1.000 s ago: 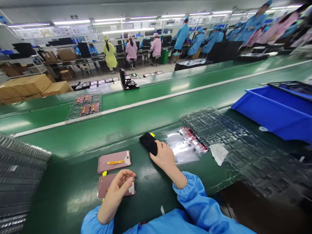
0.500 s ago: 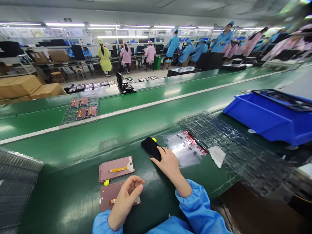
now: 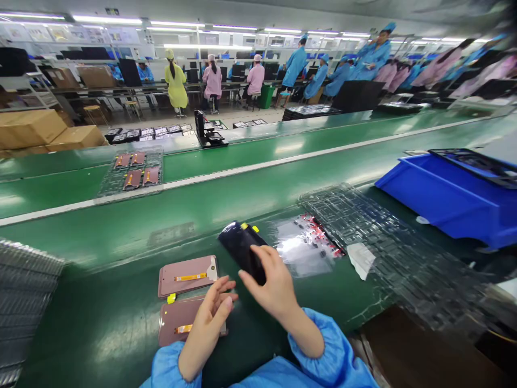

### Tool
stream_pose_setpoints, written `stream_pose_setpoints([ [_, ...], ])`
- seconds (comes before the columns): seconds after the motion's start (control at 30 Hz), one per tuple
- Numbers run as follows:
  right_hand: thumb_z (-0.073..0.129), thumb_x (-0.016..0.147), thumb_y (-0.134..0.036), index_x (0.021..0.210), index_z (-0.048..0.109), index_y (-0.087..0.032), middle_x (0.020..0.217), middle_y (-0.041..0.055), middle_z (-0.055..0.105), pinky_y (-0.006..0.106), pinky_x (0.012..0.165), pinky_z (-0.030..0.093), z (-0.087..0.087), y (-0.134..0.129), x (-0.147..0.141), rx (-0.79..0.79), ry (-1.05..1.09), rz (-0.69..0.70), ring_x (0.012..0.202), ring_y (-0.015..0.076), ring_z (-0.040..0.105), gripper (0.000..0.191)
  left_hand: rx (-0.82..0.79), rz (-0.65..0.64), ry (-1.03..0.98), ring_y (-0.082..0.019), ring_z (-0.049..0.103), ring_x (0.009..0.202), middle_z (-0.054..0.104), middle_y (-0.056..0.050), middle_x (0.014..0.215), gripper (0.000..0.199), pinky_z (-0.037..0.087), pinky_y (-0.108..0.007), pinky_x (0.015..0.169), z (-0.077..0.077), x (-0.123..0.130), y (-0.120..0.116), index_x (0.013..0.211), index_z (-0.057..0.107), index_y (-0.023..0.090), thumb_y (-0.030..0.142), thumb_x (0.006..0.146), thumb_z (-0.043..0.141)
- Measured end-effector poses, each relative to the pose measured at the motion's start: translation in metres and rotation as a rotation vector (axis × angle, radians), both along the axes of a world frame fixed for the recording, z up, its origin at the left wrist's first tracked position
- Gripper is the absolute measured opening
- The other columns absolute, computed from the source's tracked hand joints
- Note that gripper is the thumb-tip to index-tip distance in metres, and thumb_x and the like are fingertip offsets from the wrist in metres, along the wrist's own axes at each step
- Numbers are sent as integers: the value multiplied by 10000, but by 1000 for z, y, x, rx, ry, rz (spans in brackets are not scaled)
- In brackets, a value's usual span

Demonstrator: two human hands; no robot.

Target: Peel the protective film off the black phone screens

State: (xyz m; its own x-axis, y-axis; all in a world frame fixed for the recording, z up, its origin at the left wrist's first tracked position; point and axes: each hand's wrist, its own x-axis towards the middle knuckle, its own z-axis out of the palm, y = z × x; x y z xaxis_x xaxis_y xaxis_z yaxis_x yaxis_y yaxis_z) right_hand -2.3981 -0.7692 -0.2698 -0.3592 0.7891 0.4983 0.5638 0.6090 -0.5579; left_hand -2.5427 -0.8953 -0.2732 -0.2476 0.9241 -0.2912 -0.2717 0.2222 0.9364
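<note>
One black panel has lifted, gripped by right hand; left hand free.

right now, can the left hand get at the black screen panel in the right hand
Probably yes: the left hand is open near the black screen panel, with nothing visible between them, though the right hand covers its lower end.

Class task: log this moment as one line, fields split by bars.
right hand: grips black panel | left hand: open, partly hiding lower pink panel | clear plastic: right of black panel
</note>
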Motion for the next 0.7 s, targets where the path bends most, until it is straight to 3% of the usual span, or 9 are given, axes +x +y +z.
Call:
stream_pose_setpoints([
  [0.13, 753, 730, -347, 1351, 518, -179, 1287, 174, 546, 487, 971, 518, 5, -45, -22, -130, -21, 240, 1175, 328, 564, 685, -42, 270, 36, -273, 365, 1434, 488, -62, 1496, 618, 285, -387, 1199, 2, 2, -2, 1357, 554, 255, 570, 832, 641],
  [0.2, 818, 665, -414, 1388, 486, -167, 1319, 186, 544, 510, 992, 499, 6, -53, -27, -248, 8, 336, 1201, 346, 549, 833, -83, 336, 43, -276, 386, 1423, 527, -52, 1466, 630, 289, -385, 1203, 9, -4, -5, 1353, 565, 252, 565, 815, 664],
  [0.27, 811, 679, -455, 1413, 455, -166, 1274, 167, 598, 504, 992, 492, 8, -49, -28, -415, 104, 400, 1166, 320, 578, 866, -125, 342, -14, -301, 515, 1319, 592, -60, 1398, 674, 438, -416, 1105, 19, -12, -6, 1375, 544, 260, 560, 790, 692],
  [0.33, 733, 772, -435, 1399, 466, -183, 1139, 111, 674, 455, 934, 515, 10, -39, -27, -632, 261, 417, 1032, 254, 637, 727, -179, 325, -92, -308, 627, 1179, 654, -56, 1317, 706, 563, -421, 941, 27, -17, -6, 1400, 514, 288, 548, 774, 712],
  [0.4, 658, 840, -427, 1309, 551, -199, 972, 50, 704, 385, 837, 530, 11, -29, -26, -862, 420, 438, 869, 192, 653, 532, -224, 307, -139, -299, 663, 1122, 676, -40, 1286, 698, 597, -400, 863, 31, -20, -6, 1399, 514, 316, 531, 769, 724],
  [0.47, 638, 852, -466, 1126, 652, -188, 854, 22, 695, 332, 753, 524, 11, -20, -27, -1013, 514, 485, 770, 160, 641, 391, -224, 287, -135, -287, 615, 1210, 658, -26, 1321, 646, 570, -371, 931, 28, -21, -5, 1359, 566, 311, 501, 766, 740],
  [0.6, 677, 816, -523, 904, 664, -168, 722, -9, 651, 257, 611, 482, 8, -13, -28, -1077, 576, 493, 652, 127, 598, 367, -147, 261, -176, -260, 479, 1361, 629, -30, 1366, 575, 421, -341, 1122, 20, -18, -3, 1284, 644, 264, 463, 757, 762],
  [0.7, 668, 826, -537, 933, 628, -186, 738, -18, 630, 227, 562, 454, 7, -13, -28, -1064, 646, 420, 639, 115, 572, 369, -118, 176, -341, -274, 519, 1322, 626, -66, 1365, 567, 460, -392, 1078, 22, -11, -2, 1327, 605, 254, 453, 808, 717],
])
